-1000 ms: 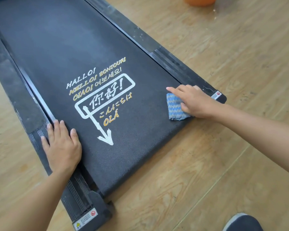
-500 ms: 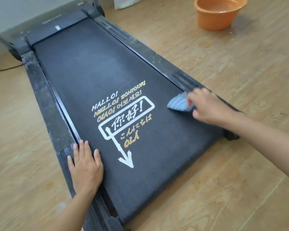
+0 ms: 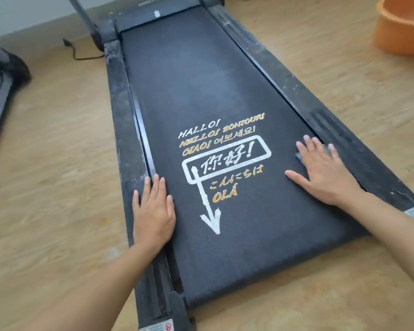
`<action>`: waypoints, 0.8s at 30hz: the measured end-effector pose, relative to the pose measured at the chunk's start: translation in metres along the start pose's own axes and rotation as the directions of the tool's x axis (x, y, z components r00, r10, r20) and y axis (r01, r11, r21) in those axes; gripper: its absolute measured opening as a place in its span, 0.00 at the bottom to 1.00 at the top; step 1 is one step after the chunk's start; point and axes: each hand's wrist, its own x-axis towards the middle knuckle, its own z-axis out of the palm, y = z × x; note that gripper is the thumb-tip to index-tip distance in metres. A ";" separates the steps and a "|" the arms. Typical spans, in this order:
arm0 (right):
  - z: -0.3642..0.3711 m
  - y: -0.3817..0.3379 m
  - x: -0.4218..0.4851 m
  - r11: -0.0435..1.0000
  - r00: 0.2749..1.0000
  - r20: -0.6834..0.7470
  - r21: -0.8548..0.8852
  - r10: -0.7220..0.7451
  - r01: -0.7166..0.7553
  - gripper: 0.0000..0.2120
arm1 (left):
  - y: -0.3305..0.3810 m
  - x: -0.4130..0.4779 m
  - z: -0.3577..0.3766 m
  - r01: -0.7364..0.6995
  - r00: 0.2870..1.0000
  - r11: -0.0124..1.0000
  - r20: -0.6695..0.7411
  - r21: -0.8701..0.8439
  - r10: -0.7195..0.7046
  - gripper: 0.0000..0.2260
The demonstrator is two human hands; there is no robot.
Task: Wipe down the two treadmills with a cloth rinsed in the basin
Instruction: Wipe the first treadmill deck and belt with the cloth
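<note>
Nearest, left of the printed greeting point(image 3: 221, 163), the left grip point(image 3: 153, 218) lies spread flat over the edge of the treadmill point(image 3: 201, 80) belt, bracing. Right of the greeting, the right grip point(image 3: 325, 173) is spread flat too, pressing down the cloth point(image 3: 300, 158), which barely peeks out beneath it. Judged best: even palm pressure and long overlapping strokes, reaching the dusty side rails point(image 3: 275, 75) beyond the greeting. Far right of the greeting sits the basin point(image 3: 402, 27).

Soft, even light is casting only faint shadows. The edges are bending and blurring, as at the basin point(image 3: 398, 38).
</note>
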 end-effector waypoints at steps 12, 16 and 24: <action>0.020 -0.239 -0.004 0.981 0.986 0.039 0.115 -0.159 0.154 0.44 | -0.038 0.005 -0.002 -0.158 0.987 0.951 -0.081 -0.266 0.141 0.23; 0.055 -0.333 -0.068 0.851 0.854 0.056 0.134 -0.517 0.507 0.39 | -0.045 0.011 -0.009 -0.060 0.998 0.879 -0.039 -0.472 0.046 0.29; 0.020 -0.125 -0.017 0.991 0.989 -0.067 0.017 -0.130 0.132 0.37 | -0.042 0.006 -0.009 -0.093 0.996 0.895 -0.054 -0.437 0.077 0.20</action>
